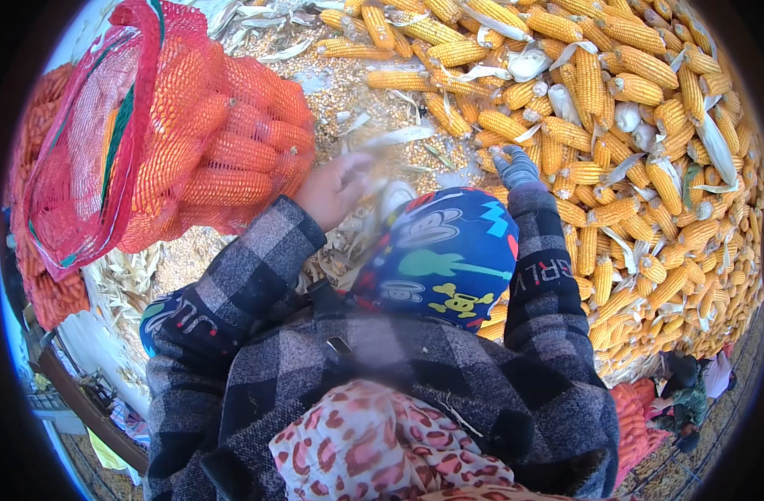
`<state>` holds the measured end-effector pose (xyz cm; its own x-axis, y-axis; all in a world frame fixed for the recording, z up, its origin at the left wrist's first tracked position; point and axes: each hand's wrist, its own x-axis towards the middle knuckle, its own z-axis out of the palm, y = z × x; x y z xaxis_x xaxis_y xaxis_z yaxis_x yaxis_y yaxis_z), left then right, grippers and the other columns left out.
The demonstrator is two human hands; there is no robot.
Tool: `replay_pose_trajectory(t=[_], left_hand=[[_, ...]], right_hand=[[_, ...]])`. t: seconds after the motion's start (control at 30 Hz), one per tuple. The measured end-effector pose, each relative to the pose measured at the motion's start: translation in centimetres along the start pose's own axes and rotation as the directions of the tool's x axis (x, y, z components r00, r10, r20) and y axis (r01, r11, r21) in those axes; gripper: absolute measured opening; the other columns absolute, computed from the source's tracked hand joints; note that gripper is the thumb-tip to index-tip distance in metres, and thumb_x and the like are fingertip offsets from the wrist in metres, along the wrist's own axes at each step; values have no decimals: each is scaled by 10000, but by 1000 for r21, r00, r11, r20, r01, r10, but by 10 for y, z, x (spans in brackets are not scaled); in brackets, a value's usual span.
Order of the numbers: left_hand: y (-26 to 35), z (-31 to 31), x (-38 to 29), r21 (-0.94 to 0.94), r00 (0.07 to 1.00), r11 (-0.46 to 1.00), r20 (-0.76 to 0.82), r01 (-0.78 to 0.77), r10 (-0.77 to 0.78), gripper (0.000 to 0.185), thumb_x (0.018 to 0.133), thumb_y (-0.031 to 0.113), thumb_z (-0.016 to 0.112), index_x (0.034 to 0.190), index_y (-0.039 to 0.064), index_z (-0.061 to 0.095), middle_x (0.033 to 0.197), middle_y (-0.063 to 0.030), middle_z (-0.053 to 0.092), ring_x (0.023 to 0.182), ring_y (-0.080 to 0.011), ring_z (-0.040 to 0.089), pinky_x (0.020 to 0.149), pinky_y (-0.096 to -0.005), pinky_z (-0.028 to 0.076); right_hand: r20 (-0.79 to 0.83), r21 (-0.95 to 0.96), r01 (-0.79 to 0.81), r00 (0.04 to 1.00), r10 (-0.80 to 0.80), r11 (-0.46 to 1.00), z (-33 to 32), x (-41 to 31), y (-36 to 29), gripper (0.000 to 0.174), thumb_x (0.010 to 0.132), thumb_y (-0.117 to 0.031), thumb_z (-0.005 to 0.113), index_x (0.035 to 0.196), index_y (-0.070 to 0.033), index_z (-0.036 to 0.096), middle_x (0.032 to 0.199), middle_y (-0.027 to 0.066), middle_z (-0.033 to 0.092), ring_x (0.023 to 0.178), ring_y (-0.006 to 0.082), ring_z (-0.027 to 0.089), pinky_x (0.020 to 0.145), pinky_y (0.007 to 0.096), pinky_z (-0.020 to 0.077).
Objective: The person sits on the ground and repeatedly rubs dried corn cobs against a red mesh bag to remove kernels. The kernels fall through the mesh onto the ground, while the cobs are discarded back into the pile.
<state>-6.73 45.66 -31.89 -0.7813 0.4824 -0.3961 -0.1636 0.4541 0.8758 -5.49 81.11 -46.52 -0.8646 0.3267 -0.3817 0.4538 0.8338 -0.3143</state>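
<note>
My left hand, bare and blurred by motion, is between the red mesh sack and my knee. Its fingers are partly curled, and the blur hides whether anything is in them. The open-mouthed red mesh sack, bulging with yellow ears of corn, lies tilted at the left. My right hand, in a grey knitted glove, reaches to the near edge of the big heap of corn ears. Its fingertips are at the end of one ear; I cannot tell whether they grip it.
Loose kernels and dry husks litter the ground between sack and heap. My knee in blue printed cloth rises between my arms. More filled mesh sacks stand at far left. Another person is by a red sack at lower right.
</note>
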Motion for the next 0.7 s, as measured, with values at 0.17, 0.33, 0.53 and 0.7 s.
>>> replay_pose_trajectory(t=[0.17, 0.33, 0.53, 0.7], left_hand=[[-31, 2, 33, -183, 968, 958, 164, 220, -191, 288, 874, 100, 444, 1129, -33, 458, 1053, -105, 544, 982, -159, 521, 862, -290, 416], [-45, -1, 42, -197, 949, 933, 159, 301, -273, 282, 872, 119, 445, 1103, -40, 471, 1016, -108, 554, 926, -156, 540, 830, -290, 425], [-53, 0, 52, -278, 930, 893, 204, 355, -306, 340, 866, 145, 467, 1154, -33, 427, 1030, -110, 544, 943, -159, 532, 825, -285, 424], [-42, 15, 64, -288, 949, 905, 103, 314, -296, 481, 838, 188, 537, 1243, 24, 334, 1129, -106, 483, 1025, -158, 482, 836, -295, 419]], right_hand=[[-16, -416, 113, 991, -131, 902, -14, 39, -19, 561, 711, -301, 650, 1196, -104, 447, 1232, 133, 449, 1157, 311, 398, 969, 400, 318], [81, -609, -6, 994, 70, 793, -8, 75, -48, 567, 743, -278, 596, 1255, -162, 382, 1283, 72, 405, 1208, 277, 357, 974, 496, 255], [138, -630, 16, 986, 91, 776, -18, 71, -63, 614, 685, -348, 671, 1210, -132, 436, 1235, 101, 458, 1166, 275, 412, 961, 471, 280], [242, 178, 45, 966, -88, 983, -26, 28, -106, 651, 638, -433, 711, 1098, -21, 506, 986, 182, 593, 927, 297, 569, 807, 348, 435]])
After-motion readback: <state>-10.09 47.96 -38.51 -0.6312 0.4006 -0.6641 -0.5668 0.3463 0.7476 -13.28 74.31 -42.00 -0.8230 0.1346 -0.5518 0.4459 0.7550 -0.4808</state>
